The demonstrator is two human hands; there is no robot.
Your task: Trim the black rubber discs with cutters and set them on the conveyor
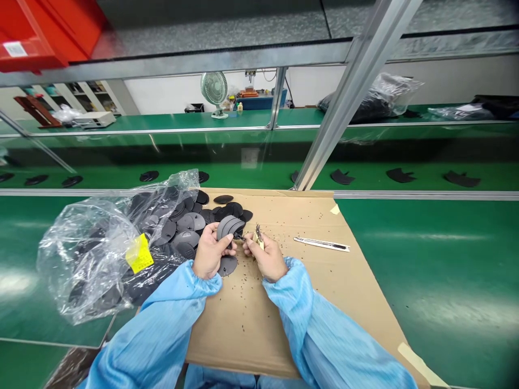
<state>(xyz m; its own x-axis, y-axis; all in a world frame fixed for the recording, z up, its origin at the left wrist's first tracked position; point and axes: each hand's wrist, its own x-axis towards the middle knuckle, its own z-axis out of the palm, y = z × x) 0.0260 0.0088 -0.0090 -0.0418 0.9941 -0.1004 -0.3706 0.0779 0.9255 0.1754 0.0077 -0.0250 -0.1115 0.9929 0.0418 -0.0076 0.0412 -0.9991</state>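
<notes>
Trimming small bits off black moulded parts looks like the step in hand, judging by the tool and the dark flecks strewn over the cardboard sheet. The left hand pinches a fanned set of curved black plates between thumb and fingers, holding them above the sheet, near the middle of the view. The right hand has its grip closed around pale-handled nippers (the tips point up and away, and I cannot tell whether the blades are spread or pressed together). Its thumb and fingertips meet at a slim dark piece beside the edge of the plates; whether that piece is joined to them is too small to make out.

A loose black disc lies just below the left hand, and more discs are heaped to the left, partly under a clear plastic bag bearing a yellow label. A white utility knife rests to the right on the sheet, which covers part of the green counter. The next move seems to call for a steady left hold and a careful, close approach with the right fingertips.
</notes>
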